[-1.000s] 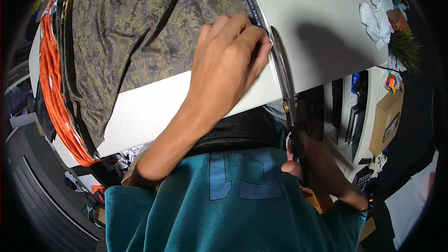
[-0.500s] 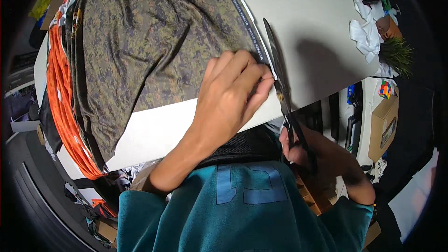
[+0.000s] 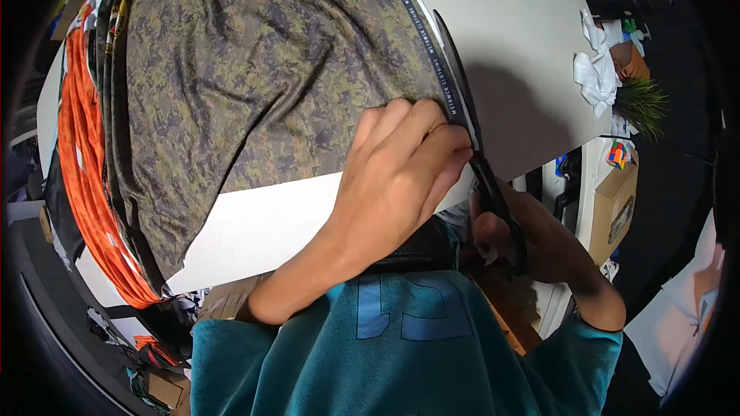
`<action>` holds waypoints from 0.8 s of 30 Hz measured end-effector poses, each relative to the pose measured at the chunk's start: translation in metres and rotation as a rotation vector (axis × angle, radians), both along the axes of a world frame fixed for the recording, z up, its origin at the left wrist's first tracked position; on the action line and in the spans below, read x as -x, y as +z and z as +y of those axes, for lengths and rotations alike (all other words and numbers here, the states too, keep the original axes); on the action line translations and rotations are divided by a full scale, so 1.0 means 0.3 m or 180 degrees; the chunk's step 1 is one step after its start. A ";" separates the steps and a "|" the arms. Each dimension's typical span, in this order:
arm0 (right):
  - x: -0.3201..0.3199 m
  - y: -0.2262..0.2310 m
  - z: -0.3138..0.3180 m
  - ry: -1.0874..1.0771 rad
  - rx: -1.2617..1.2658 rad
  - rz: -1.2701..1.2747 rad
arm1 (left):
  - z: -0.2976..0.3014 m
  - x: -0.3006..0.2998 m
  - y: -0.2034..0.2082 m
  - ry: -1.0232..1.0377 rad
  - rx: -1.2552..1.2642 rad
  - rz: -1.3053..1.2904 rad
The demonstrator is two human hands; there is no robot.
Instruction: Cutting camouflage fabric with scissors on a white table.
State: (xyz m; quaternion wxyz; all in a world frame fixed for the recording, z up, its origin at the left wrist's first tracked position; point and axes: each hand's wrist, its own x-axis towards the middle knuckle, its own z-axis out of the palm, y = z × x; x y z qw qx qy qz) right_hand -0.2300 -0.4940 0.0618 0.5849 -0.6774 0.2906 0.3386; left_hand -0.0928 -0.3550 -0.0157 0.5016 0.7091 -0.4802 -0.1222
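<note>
A camouflage-print fabric (image 3: 254,92) lies wrinkled over the left and middle of the white table (image 3: 254,223). A dark lettered band with a white border (image 3: 420,27) runs along its right edge. My left hand (image 3: 405,173) is closed, its fingers pinching the near end of that edge at the table's front. In my right hand (image 3: 497,235), just past the front edge, are the handles of large black scissors (image 3: 459,69). Their long blades point away from me along the fabric's white border and look nearly together. My fingers in the handles are partly shadowed.
Bunched orange fabric (image 3: 81,162) hangs at the table's left edge, beside black cloth. Crumpled white scraps (image 3: 597,69) and a grassy plant (image 3: 641,104) are at the right. A colour puzzle cube (image 3: 617,154) sits by a cardboard box (image 3: 615,208) on a lower surface.
My left hand and the fabric edge have shifted a little right and nearer to me in the picture. The scissor blades, slightly apart earlier, look closer together.
</note>
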 end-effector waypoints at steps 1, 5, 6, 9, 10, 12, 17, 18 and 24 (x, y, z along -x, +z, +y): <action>0.007 -0.005 0.005 -0.0054 -0.0001 -0.0066 | 0.000 -0.003 0.000 -0.0013 -0.0029 0.0031; 0.032 -0.029 0.016 -0.0189 0.0013 -0.0288 | 0.000 -0.015 -0.001 -0.0045 -0.0118 0.0081; 0.038 -0.034 0.016 -0.0226 0.0020 -0.0365 | 0.000 -0.016 0.000 -0.0058 -0.0157 0.0083; 0.041 -0.018 -0.004 -0.0462 -0.0029 -0.0555 | 0.000 -0.020 0.010 -0.0129 -0.0341 0.0033; 0.036 -0.004 -0.023 -0.0627 -0.0091 -0.0571 | 0.001 -0.016 0.012 -0.0175 -0.0444 -0.0001; 0.023 -0.010 -0.085 -0.1010 -0.0231 -0.0465 | 0.003 -0.001 -0.001 -0.0263 -0.0450 -0.0128; -0.067 -0.121 -0.264 -0.1555 0.0158 -0.1542 | 0.016 0.064 -0.031 -0.0944 -0.0478 -0.0341; -0.124 -0.140 -0.311 -0.1382 0.0466 -0.2030 | 0.027 0.080 -0.028 -0.1206 -0.0501 -0.0306; -0.446 -0.226 -0.501 -0.1572 0.0254 -0.2474 | 0.069 0.130 0.013 -0.2422 -0.0956 0.0459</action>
